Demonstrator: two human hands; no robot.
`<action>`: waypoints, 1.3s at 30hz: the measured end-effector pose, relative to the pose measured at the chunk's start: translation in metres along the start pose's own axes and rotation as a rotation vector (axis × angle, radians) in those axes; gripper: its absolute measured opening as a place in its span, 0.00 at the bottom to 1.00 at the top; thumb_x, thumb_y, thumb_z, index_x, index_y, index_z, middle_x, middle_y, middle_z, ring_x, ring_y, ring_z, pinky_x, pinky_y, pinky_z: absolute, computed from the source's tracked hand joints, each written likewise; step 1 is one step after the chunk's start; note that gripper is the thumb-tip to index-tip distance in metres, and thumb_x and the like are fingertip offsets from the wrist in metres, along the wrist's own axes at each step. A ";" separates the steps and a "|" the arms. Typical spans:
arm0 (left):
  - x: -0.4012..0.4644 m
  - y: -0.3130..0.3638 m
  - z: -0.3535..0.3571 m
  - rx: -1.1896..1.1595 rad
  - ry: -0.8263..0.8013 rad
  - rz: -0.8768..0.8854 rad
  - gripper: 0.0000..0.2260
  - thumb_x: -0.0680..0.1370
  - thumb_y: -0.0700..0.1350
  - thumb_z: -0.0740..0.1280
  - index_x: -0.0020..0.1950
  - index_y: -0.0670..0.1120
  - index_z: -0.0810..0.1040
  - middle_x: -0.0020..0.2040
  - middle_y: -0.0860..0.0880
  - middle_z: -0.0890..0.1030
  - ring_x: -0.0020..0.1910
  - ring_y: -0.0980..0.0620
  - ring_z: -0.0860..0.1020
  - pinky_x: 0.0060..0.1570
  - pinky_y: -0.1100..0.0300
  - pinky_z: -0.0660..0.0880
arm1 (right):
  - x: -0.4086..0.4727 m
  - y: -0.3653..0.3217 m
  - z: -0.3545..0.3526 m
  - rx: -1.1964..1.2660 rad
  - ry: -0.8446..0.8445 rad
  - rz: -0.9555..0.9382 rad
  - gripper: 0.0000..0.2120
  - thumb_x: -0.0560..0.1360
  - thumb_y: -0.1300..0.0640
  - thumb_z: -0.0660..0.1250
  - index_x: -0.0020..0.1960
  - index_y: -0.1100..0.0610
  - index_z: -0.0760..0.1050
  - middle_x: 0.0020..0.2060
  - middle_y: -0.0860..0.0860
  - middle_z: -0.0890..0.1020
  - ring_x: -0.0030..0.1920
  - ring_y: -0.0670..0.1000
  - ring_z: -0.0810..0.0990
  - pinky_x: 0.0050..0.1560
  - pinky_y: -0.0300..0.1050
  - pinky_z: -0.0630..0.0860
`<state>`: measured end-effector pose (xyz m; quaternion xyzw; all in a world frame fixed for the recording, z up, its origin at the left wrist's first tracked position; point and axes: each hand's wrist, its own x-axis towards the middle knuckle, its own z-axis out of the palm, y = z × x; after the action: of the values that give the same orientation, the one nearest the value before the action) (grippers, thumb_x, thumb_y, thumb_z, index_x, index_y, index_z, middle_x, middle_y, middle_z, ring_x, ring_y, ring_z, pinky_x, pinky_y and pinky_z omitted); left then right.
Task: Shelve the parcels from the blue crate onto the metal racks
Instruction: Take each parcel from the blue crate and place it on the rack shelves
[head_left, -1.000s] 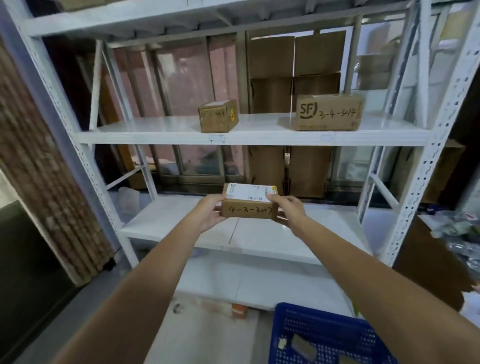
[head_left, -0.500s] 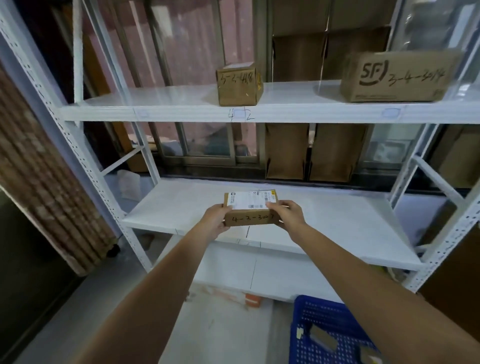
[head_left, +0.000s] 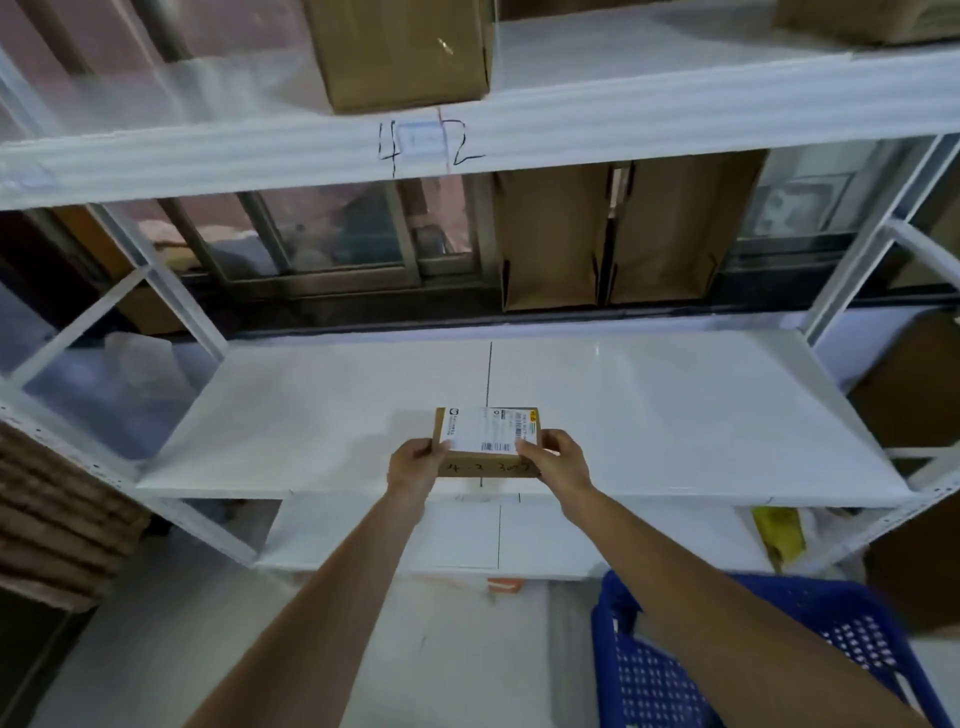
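Note:
A small brown cardboard parcel (head_left: 487, 434) with a white shipping label on top and handwriting on its front side sits at the front edge of the white middle shelf (head_left: 675, 415) of the metal rack. My left hand (head_left: 414, 461) grips its left end and my right hand (head_left: 553, 460) grips its right end. Whether the parcel rests on the shelf or hovers just above it I cannot tell. The blue crate (head_left: 675, 665) stands on the floor at the lower right, partly hidden by my right forearm.
The shelf above (head_left: 675, 119), marked "4 2", carries a brown box (head_left: 400, 52) and another box (head_left: 862, 21) at the top right. Flat cardboard sheets (head_left: 613, 234) lean behind the rack. A lower shelf (head_left: 457, 535) lies beneath. A woven brown wall (head_left: 47, 519) stands left.
The view has closed in on the rack and tilted down. Both hands have carried the parcel forward and lower, onto the front edge of the middle shelf.

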<state>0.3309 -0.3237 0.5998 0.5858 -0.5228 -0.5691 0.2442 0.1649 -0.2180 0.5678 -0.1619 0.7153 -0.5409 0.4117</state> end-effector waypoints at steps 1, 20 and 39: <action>0.009 -0.008 0.006 0.012 -0.013 0.000 0.06 0.74 0.46 0.72 0.47 0.45 0.80 0.49 0.46 0.81 0.54 0.46 0.78 0.61 0.49 0.75 | 0.008 0.008 0.004 -0.011 0.018 0.015 0.22 0.69 0.48 0.75 0.59 0.54 0.76 0.57 0.49 0.81 0.59 0.53 0.79 0.64 0.54 0.75; 0.118 -0.116 0.016 0.045 -0.164 -0.063 0.15 0.76 0.36 0.66 0.62 0.44 0.80 0.57 0.47 0.82 0.56 0.48 0.78 0.55 0.59 0.72 | 0.069 0.075 0.066 -0.334 0.136 0.039 0.17 0.77 0.57 0.67 0.65 0.55 0.75 0.60 0.51 0.82 0.57 0.53 0.80 0.50 0.41 0.74; 0.047 -0.093 0.007 0.217 -0.061 -0.074 0.17 0.73 0.38 0.69 0.62 0.42 0.75 0.60 0.45 0.78 0.58 0.43 0.76 0.52 0.59 0.70 | -0.007 0.071 -0.014 -0.307 0.238 0.082 0.26 0.76 0.46 0.67 0.71 0.52 0.67 0.66 0.53 0.75 0.65 0.54 0.75 0.65 0.47 0.71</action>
<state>0.3467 -0.3328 0.4970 0.6101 -0.5665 -0.5355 0.1418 0.1735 -0.1783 0.5074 -0.1283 0.8392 -0.4235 0.3162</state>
